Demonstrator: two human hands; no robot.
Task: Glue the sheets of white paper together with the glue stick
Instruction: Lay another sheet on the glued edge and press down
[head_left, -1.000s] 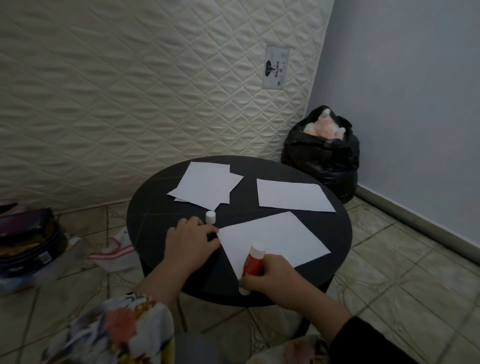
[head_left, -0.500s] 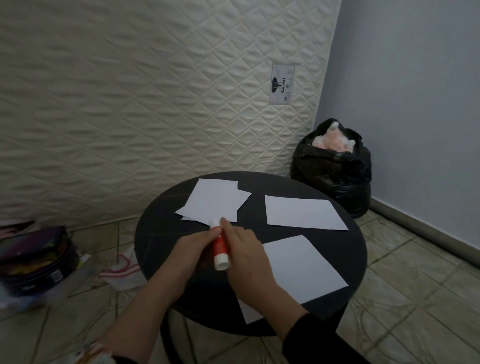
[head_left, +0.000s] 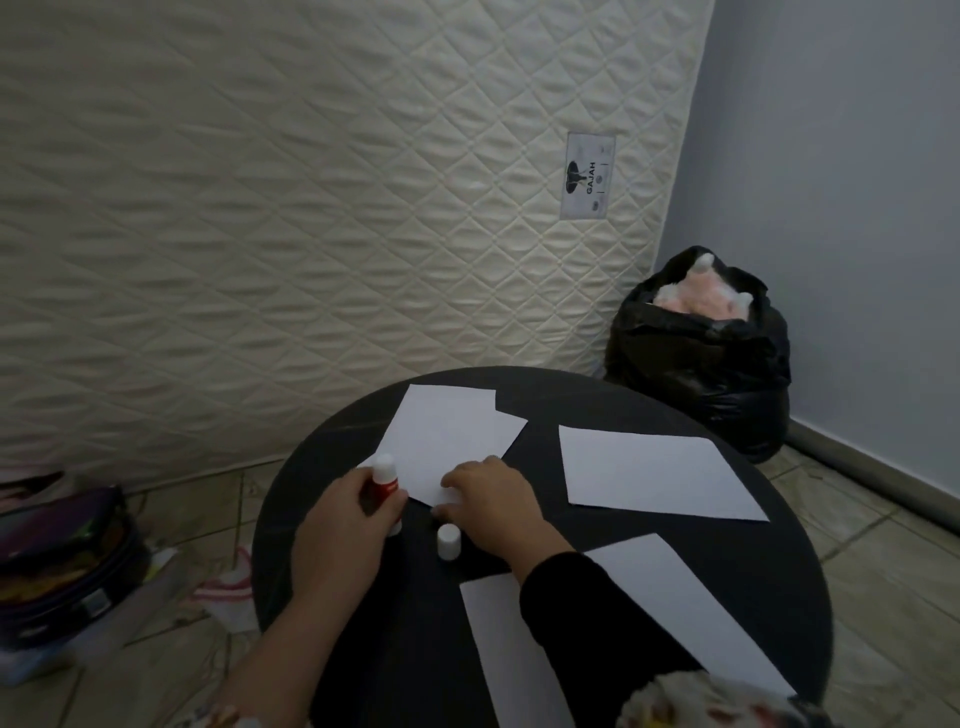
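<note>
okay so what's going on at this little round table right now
A person is gluing sheets of paper at a round black table. The left hand holds the red glue stick; its white cap stands on the table between the hands. The right hand presses on the near corner of the overlapping sheets. Two more sheets, one at the right and one nearest the person, lie apart.

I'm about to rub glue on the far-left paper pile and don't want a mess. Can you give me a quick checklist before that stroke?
1. Cap off the glue stick: ok, it stands on the table.
2. Glue stick gripped: ok, in the left hand.
3. Paper pile steadied: ok, right hand rests on its near corner.
4. Glue extended: cannot tell.
5. Cap clear of the stroke: ok, beside the pile.
</note>
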